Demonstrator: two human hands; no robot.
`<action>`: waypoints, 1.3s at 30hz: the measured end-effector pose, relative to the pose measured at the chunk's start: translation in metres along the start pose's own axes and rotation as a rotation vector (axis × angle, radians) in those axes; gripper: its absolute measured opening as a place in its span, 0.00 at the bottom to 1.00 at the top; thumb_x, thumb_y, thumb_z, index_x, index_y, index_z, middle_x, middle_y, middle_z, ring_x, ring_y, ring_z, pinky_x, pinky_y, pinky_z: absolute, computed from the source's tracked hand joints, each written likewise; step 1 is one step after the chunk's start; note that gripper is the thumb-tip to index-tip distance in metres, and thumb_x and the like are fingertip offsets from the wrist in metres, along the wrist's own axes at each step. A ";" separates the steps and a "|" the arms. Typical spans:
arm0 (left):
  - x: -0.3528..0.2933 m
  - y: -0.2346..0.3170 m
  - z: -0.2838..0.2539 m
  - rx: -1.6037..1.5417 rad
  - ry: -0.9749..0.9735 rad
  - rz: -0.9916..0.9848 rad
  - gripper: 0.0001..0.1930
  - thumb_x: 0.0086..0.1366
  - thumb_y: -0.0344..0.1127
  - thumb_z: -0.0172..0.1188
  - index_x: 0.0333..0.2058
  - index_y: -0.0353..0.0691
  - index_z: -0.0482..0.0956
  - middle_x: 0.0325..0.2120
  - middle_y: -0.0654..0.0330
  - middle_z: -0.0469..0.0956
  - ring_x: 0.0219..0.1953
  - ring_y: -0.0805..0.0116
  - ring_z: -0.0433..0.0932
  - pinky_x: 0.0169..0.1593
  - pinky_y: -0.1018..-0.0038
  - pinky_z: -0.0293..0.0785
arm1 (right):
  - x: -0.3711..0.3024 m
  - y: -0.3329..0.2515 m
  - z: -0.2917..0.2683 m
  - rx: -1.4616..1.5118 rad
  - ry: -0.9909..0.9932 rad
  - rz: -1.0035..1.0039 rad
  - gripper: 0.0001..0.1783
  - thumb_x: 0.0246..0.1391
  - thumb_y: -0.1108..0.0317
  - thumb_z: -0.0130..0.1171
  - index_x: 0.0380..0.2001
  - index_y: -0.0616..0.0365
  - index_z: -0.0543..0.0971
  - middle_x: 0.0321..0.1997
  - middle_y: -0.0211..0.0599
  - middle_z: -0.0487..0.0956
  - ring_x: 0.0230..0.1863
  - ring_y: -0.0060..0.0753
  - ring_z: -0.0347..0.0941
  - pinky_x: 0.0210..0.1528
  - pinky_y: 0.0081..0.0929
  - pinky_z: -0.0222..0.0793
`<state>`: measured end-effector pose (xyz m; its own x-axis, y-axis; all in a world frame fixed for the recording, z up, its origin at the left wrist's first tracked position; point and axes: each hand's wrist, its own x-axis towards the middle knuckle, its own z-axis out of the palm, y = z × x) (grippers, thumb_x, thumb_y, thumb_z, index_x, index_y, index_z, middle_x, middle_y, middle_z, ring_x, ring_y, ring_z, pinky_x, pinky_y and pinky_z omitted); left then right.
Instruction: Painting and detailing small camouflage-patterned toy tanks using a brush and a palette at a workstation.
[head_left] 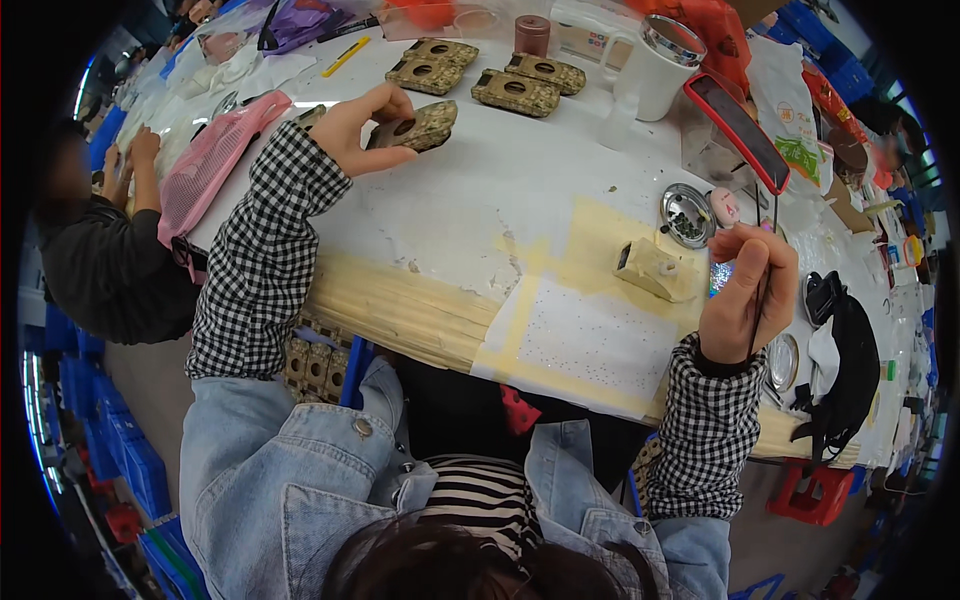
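My left hand is closed on a camouflage-patterned casing with a dark round opening, thumb on the near side and fingers on the far side. Its left end is partly covered by my fingers. My right hand pinches a pair of thin dark tweezers, their tips pointing away from me. Just left of that hand, a beige block with a small knob sits on tan tape. A round metal dish of small dark bits lies beyond it, beside a pink oval piece.
Several matching casings lie at the back near a white mug. A red-cased phone stands above my right hand. Dotted white paper covers the near edge. A pink mesh bag and a co-worker are left, a black pouch right.
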<state>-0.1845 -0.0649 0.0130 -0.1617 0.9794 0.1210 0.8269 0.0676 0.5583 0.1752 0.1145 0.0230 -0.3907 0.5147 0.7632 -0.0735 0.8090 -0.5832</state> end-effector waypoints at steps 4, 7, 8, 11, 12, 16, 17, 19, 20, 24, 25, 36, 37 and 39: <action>0.001 0.070 0.015 -0.277 0.155 0.150 0.24 0.50 0.34 0.65 0.47 0.41 0.67 0.40 0.61 0.70 0.47 0.68 0.69 0.53 0.66 0.66 | 0.001 -0.002 0.004 0.089 -0.007 -0.008 0.14 0.62 0.65 0.43 0.33 0.65 0.71 0.28 0.39 0.76 0.27 0.23 0.71 0.32 0.18 0.68; 0.022 0.108 0.027 -0.249 0.096 0.416 0.27 0.48 0.32 0.65 0.48 0.37 0.68 0.40 0.59 0.70 0.46 0.67 0.69 0.51 0.70 0.67 | 0.000 -0.004 0.006 0.120 -0.202 -0.098 0.15 0.57 0.60 0.51 0.33 0.63 0.66 0.39 0.51 0.76 0.39 0.35 0.73 0.40 0.26 0.71; 0.031 0.119 0.032 -0.180 0.086 0.535 0.26 0.48 0.31 0.66 0.47 0.36 0.69 0.40 0.58 0.70 0.45 0.66 0.70 0.49 0.72 0.67 | 0.001 -0.007 0.009 0.076 -0.237 -0.162 0.18 0.53 0.59 0.58 0.32 0.62 0.65 0.43 0.55 0.74 0.42 0.40 0.73 0.43 0.29 0.71; 0.043 0.143 0.046 -0.134 0.097 0.653 0.28 0.44 0.31 0.68 0.46 0.34 0.70 0.39 0.54 0.71 0.42 0.60 0.71 0.46 0.73 0.68 | 0.002 -0.006 0.016 0.080 -0.321 -0.255 0.32 0.31 0.59 0.75 0.33 0.58 0.62 0.50 0.61 0.69 0.48 0.47 0.71 0.48 0.33 0.69; 0.046 0.147 0.048 -0.162 0.131 0.675 0.28 0.44 0.31 0.68 0.47 0.34 0.69 0.40 0.54 0.71 0.43 0.61 0.71 0.46 0.73 0.68 | 0.003 -0.011 0.015 0.073 -0.336 -0.226 0.30 0.34 0.63 0.74 0.32 0.58 0.62 0.49 0.62 0.70 0.47 0.46 0.72 0.47 0.33 0.70; 0.053 0.152 0.066 -0.598 0.148 0.632 0.35 0.46 0.30 0.69 0.53 0.35 0.61 0.42 0.56 0.70 0.46 0.66 0.71 0.50 0.72 0.68 | 0.003 -0.008 0.010 0.086 -0.218 -0.165 0.28 0.36 0.67 0.72 0.31 0.58 0.61 0.45 0.60 0.72 0.45 0.43 0.73 0.44 0.30 0.71; 0.055 0.157 0.075 -0.850 0.122 0.569 0.36 0.47 0.32 0.69 0.53 0.35 0.60 0.42 0.56 0.70 0.47 0.65 0.71 0.51 0.70 0.68 | 0.003 -0.010 0.009 0.094 -0.183 -0.162 0.28 0.37 0.67 0.72 0.31 0.58 0.60 0.44 0.59 0.72 0.45 0.42 0.73 0.44 0.30 0.72; 0.051 0.159 0.089 -1.236 0.001 0.389 0.36 0.51 0.30 0.66 0.56 0.35 0.54 0.45 0.55 0.70 0.49 0.65 0.69 0.54 0.67 0.67 | 0.002 -0.012 0.010 0.061 -0.155 -0.172 0.28 0.36 0.67 0.72 0.31 0.58 0.60 0.42 0.58 0.73 0.44 0.42 0.74 0.43 0.31 0.72; 0.050 0.156 0.098 -1.396 -0.041 0.322 0.35 0.52 0.30 0.65 0.56 0.35 0.54 0.45 0.55 0.69 0.50 0.65 0.69 0.54 0.66 0.66 | 0.001 -0.013 0.010 0.043 -0.146 -0.175 0.28 0.36 0.67 0.72 0.31 0.58 0.60 0.41 0.57 0.73 0.43 0.42 0.74 0.43 0.31 0.72; 0.047 0.151 0.109 -1.765 -0.209 0.025 0.27 0.61 0.37 0.53 0.56 0.36 0.55 0.50 0.53 0.66 0.53 0.62 0.67 0.57 0.62 0.64 | 0.003 -0.010 0.009 0.017 -0.161 -0.233 0.23 0.40 0.68 0.69 0.31 0.61 0.64 0.37 0.54 0.74 0.37 0.42 0.74 0.39 0.30 0.71; 0.049 0.150 0.111 -1.796 -0.229 -0.014 0.26 0.63 0.41 0.49 0.57 0.37 0.55 0.52 0.54 0.65 0.55 0.60 0.65 0.58 0.62 0.62 | 0.002 -0.009 0.004 -0.048 -0.146 -0.215 0.15 0.45 0.71 0.63 0.30 0.63 0.66 0.33 0.52 0.75 0.34 0.41 0.73 0.37 0.29 0.69; 0.051 0.137 0.115 -1.904 -0.236 -0.239 0.23 0.68 0.42 0.37 0.56 0.32 0.56 0.53 0.39 0.62 0.57 0.52 0.64 0.58 0.61 0.65 | 0.010 -0.022 -0.025 -0.549 -0.392 -0.066 0.11 0.39 0.76 0.63 0.31 0.60 0.77 0.29 0.38 0.75 0.30 0.40 0.70 0.32 0.29 0.66; 0.051 0.137 0.116 -1.904 -0.247 -0.240 0.23 0.68 0.42 0.37 0.56 0.32 0.56 0.53 0.39 0.62 0.57 0.52 0.64 0.58 0.60 0.65 | 0.008 -0.021 -0.023 -0.544 -0.401 -0.083 0.13 0.37 0.74 0.65 0.31 0.59 0.77 0.30 0.38 0.76 0.33 0.41 0.71 0.34 0.32 0.67; 0.051 0.136 0.116 -1.896 -0.247 -0.253 0.23 0.68 0.42 0.37 0.56 0.32 0.56 0.53 0.39 0.62 0.57 0.52 0.64 0.58 0.60 0.65 | 0.004 -0.015 -0.019 -0.532 -0.419 -0.124 0.14 0.36 0.73 0.65 0.31 0.59 0.77 0.31 0.38 0.76 0.34 0.42 0.71 0.36 0.32 0.68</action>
<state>-0.0177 0.0164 -0.0004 0.0428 0.9941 -0.0997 -0.8023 0.0936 0.5895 0.1917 0.1103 0.0400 -0.7385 0.3427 0.5806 0.2782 0.9393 -0.2007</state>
